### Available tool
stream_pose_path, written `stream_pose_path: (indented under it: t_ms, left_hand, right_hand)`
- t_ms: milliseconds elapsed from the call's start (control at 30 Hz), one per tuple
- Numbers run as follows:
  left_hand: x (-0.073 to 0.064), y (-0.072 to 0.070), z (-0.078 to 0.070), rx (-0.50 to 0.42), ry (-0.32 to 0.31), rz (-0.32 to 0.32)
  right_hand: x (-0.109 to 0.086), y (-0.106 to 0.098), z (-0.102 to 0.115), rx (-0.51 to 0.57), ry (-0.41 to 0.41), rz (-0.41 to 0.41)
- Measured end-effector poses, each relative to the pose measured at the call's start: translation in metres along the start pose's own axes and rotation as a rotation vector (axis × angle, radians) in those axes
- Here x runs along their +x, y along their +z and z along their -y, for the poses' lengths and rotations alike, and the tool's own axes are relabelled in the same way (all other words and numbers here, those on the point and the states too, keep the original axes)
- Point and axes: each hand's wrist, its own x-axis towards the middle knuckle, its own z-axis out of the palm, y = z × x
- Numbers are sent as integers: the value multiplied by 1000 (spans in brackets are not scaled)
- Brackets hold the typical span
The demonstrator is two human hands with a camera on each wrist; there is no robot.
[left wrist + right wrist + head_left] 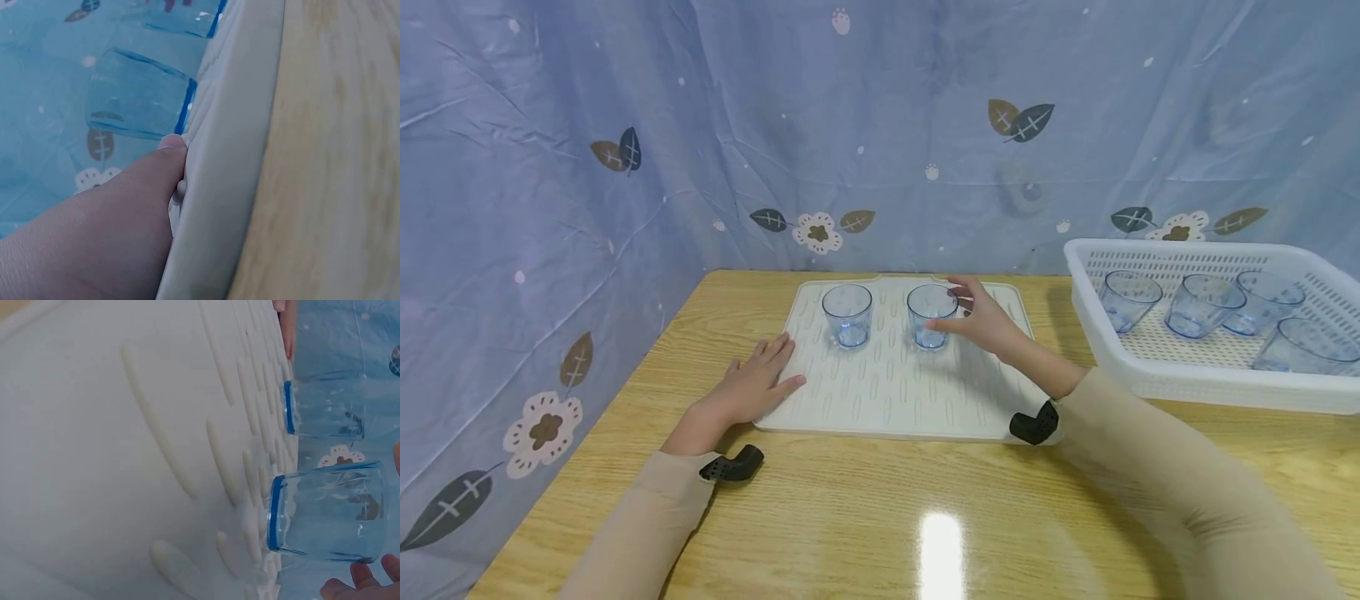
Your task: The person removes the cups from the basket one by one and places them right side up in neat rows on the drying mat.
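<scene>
Head view: noted left hand (pixel 756 385) straight-fingered on mat (pixel 880 396) at its nine o'clock edge, right hand (pixel 982 321) curved about glass (pixel 925 305) at one o'clock; cannot tell whether gripped. By nudging sideways, could topple into second glass (pixel 848 317) at eleven o'clock.

On a ridged white mat (pixel 81 437), a nearer glass (pixel 322 512) and a farther glass (pixel 325 407) stand apart, both blue-tinted. The right hand (pixel 369 587) is just beside the nearer one's rim.
</scene>
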Motion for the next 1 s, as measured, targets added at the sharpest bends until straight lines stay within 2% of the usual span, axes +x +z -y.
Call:
stream_pose_path:
  t_ms: [567,867,1000]
  left_hand:
    - [0,0,0,1,-5,6]
    - [-1,-1,-1,-7,-8,14]
    - [0,-1,-1,-7,-12,15]
  right_hand:
    - [-25,-26,10,-10,-100,5]
    - [-40,-49,9,-29,-171,-51]
    - [-47,-62,7,-48,-173,-66]
